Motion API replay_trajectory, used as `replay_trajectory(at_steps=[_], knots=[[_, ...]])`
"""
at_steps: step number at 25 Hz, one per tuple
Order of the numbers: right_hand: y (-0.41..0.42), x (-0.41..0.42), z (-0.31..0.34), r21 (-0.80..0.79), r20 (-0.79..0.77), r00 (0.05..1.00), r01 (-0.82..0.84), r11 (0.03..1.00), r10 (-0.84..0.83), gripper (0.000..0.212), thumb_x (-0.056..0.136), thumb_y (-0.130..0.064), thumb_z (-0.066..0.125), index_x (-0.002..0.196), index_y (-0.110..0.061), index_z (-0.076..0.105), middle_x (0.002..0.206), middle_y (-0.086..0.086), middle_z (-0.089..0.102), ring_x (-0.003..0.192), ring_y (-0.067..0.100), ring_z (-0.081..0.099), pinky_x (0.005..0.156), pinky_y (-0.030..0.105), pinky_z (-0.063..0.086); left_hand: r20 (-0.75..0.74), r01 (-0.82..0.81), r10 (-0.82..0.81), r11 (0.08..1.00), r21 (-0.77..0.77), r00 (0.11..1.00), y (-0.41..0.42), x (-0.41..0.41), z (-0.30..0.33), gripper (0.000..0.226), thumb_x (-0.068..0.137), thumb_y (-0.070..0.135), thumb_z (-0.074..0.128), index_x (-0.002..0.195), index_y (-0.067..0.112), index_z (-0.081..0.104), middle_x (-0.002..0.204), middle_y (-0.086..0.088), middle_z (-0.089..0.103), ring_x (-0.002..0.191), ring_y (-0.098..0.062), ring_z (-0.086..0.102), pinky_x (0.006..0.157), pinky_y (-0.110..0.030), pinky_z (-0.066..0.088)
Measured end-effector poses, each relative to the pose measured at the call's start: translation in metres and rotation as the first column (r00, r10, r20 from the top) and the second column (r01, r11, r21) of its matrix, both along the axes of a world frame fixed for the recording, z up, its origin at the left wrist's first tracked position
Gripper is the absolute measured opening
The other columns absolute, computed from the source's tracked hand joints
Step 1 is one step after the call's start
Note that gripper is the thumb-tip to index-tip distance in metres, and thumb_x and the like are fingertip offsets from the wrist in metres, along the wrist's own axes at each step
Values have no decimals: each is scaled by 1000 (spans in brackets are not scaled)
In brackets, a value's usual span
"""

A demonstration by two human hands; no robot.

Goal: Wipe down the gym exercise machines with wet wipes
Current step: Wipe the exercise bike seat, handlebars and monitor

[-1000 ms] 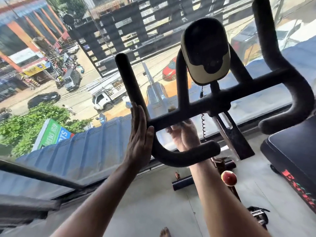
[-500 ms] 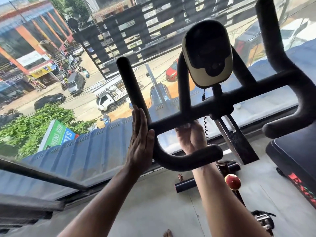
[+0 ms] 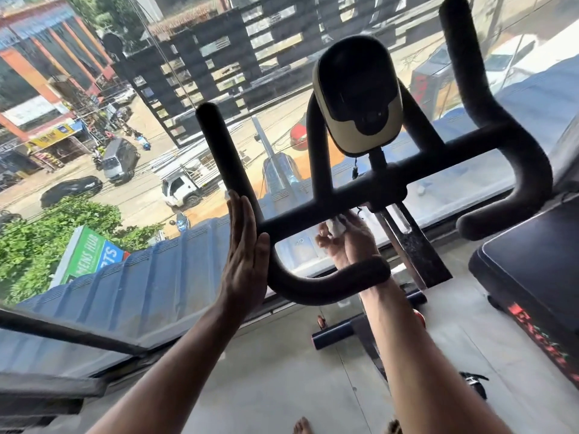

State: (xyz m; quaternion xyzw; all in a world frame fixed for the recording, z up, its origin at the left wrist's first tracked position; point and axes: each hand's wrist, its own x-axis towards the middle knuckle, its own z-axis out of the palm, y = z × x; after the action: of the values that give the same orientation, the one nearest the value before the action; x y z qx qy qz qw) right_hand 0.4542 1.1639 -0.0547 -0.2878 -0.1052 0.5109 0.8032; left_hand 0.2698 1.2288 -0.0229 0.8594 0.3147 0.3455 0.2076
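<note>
A black padded handlebar (image 3: pixel 313 211) of an exercise bike fills the middle of the view, with a beige and black console (image 3: pixel 357 95) mounted above its crossbar. My left hand (image 3: pixel 244 255) lies flat, fingers straight, against the left upright of the handlebar. My right hand (image 3: pixel 347 239) is under the crossbar, behind the lower left grip, holding a crumpled white wet wipe (image 3: pixel 336 225) against the underside of the bar near the centre stem. The lower grip hides part of my right wrist.
A big window (image 3: pixel 125 151) stands right behind the bike, over a street. The bike's post (image 3: pixel 407 245) and black base tube (image 3: pixel 332 335) stand on a grey floor. A black treadmill (image 3: pixel 532 270) with red lettering sits at the right. My bare toes (image 3: pixel 302 426) show at the bottom edge.
My right hand has slid to the right along the underside of the crossbar, and the white wipe now shows in it. My left hand has stayed flat on the left upright.
</note>
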Motion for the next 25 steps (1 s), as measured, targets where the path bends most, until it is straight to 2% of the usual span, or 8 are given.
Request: replay_trajectory(at_steps=[3, 6, 8, 10, 12, 14, 21, 25], knots=[[-23, -6, -11, -88, 189, 979, -56, 995, 72, 10, 78, -30, 81, 86, -25, 80, 78, -1, 70, 64, 15, 56, 59, 27, 46, -8, -1, 0, 999, -38, 1000, -3, 1, 3, 64, 110, 28, 29, 164, 0, 8, 174, -7, -8, 161, -24, -7, 131, -43, 3], [-54, -26, -26, -287, 473, 865, -26, 957, 166, 13, 95, -25, 67, 103, -23, 76, 104, -2, 77, 96, 14, 69, 86, 32, 52, 0, 0, 0, 999, -45, 1000, -2, 0, 3, 64, 110, 30, 29, 164, 1, 10, 174, -7, -7, 161, -23, -5, 132, -41, 4], [-76, -40, -36, -464, 681, 630, -24, 886, 374, 14, 102, -16, 58, 95, -17, 69, 81, 6, 71, 75, 16, 67, 73, 47, 58, 12, -21, 22, 997, -69, 1000, -7, 2, 4, 64, 110, 32, 29, 164, 4, 11, 174, -9, -4, 161, -19, -4, 132, -40, 5], [-98, -46, -40, -577, 771, 393, 97, 811, 501, 17, 100, -14, 60, 85, -22, 63, 68, -3, 59, 58, 9, 54, 60, 34, 54, 45, -19, 23, 997, -78, 999, -15, -2, 2, 64, 110, 34, 30, 165, 6, 12, 174, -9, 1, 161, -16, -2, 131, -36, 4], [-125, -37, -17, -551, 835, 162, 272, 789, 526, 9, 97, -17, 65, 95, -22, 72, 83, -12, 66, 73, 4, 60, 71, 13, 44, 70, 15, -10, 998, -68, 997, -24, -7, -4, 64, 110, 33, 31, 164, 5, 13, 174, -10, 2, 161, -18, 0, 131, -33, 5], [-148, -16, 22, -585, 791, 23, 325, 743, 612, 14, 99, -20, 62, 106, -24, 73, 100, -11, 70, 89, 5, 61, 74, 10, 41, 94, 26, -18, 996, -91, 995, -29, -11, -12, 64, 111, 32, 31, 164, 3, 13, 174, -11, 1, 161, -19, 0, 131, -33, 5], [-153, 17, 91, -684, 601, -101, 448, 576, 793, 14, 100, -26, 59, 93, -35, 66, 96, -12, 66, 90, 10, 63, 79, 33, 49, 157, 84, -73, 994, -64, 985, -28, -10, -20, 63, 111, 28, 32, 164, 1, 11, 174, -13, -1, 161, -26, 0, 131, -48, 10], [-149, 25, 118, -422, 730, -144, 674, 607, 668, 16, 100, -23, 60, 109, -25, 73, 105, -5, 69, 87, 15, 61, 77, 28, 44, 170, 117, -104, 991, -68, 980, -34, -14, -20, 60, 111, 20, 34, 163, 1, 13, 174, -12, -1, 161, -27, 1, 130, -50, 11]])
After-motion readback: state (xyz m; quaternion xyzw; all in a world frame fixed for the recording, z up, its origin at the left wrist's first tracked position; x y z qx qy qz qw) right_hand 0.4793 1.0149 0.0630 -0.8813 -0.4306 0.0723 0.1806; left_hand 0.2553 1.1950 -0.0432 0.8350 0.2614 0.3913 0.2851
